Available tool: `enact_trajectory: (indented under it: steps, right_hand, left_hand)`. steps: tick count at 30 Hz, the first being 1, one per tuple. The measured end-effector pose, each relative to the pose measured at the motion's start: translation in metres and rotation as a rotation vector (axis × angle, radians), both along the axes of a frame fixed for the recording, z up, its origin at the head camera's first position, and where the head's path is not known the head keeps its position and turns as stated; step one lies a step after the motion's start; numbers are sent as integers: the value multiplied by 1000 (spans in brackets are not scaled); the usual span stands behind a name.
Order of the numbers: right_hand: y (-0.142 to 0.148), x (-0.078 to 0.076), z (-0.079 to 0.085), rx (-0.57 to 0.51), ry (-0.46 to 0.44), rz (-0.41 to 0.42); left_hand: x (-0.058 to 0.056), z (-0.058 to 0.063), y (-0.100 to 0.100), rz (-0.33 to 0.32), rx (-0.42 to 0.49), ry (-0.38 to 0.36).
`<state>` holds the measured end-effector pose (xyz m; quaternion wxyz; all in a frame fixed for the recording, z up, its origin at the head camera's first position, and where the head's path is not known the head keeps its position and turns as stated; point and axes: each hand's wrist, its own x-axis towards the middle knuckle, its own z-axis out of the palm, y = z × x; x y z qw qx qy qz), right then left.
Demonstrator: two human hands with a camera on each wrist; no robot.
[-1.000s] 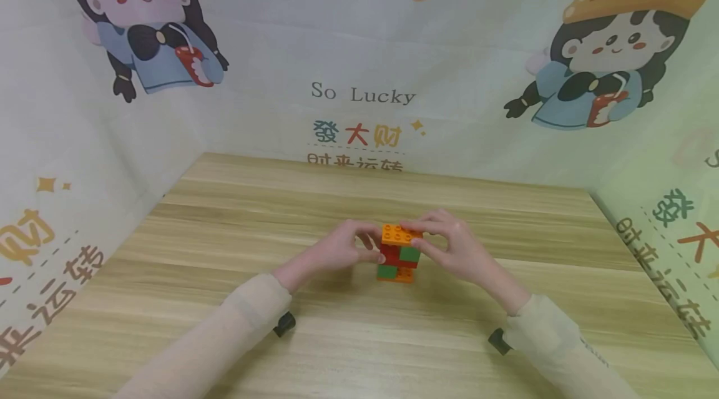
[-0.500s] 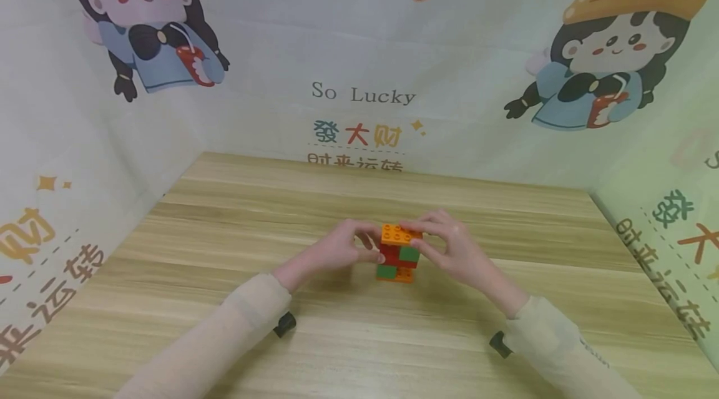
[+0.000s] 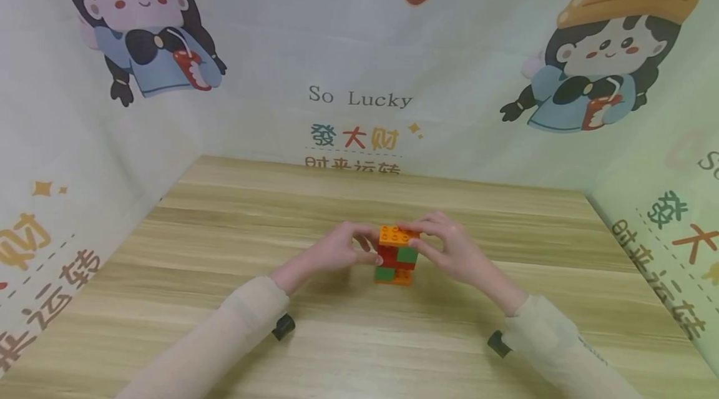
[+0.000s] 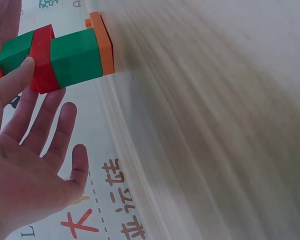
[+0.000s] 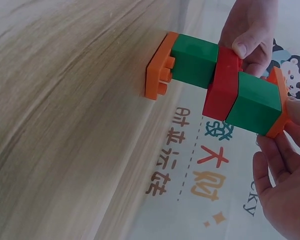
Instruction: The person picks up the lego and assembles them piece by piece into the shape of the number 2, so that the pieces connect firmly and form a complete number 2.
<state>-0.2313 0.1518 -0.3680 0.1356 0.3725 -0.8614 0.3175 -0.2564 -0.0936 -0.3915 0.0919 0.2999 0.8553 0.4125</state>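
Observation:
A small tower of toy building bricks stands upright on the wooden table. Its orange base plate (image 5: 159,67) carries a green brick (image 4: 76,57), then a red plate (image 5: 223,82). Offset to the other side, a second green brick (image 5: 255,104) sits on the red plate, under an orange top plate (image 3: 393,235) with studs. My left hand (image 3: 339,247) pinches the left end of the red plate between thumb and fingers. With thumb and fingertips, my right hand (image 3: 456,247) grips the right end of the orange top plate, hiding some of its studs.
The wood-grain table (image 3: 253,199) reaches back to a pale printed cloth (image 3: 359,30) that encloses the back and sides. Black wrist-worn devices show below the left sleeve (image 3: 284,326) and the right sleeve (image 3: 498,344).
The whole head view has shifted slightly. Both hands keep the same hold on the tower, and the bricks show no visible change in arrangement.

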Motion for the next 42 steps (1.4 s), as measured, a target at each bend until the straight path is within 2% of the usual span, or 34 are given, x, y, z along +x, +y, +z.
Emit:
enact_trajectory:
  steps: [10,18,22,27,35,42]
  right_hand:
    - [-1,-11,0,-23,-65,-18]
    - [-1,-17,-5,-38,-74,-33]
    - [2,-17,-10,-16,-51,-12]
    - [5,-18,-15,30,-32,-5]
    - [6,-24,-24,69,-72,-25]
    - [6,-32,-27,73,-82,-51]
  left_hand:
    - [-4,0,0,23,-14,-19]
    - [-6,-1,-1,7,-26,26]
    - [-9,-2,0,8,-30,50]
    - [-11,-5,0,38,-23,42]
    - [-15,-9,3,74,-19,36]
    - [-19,-9,3,62,7,13]
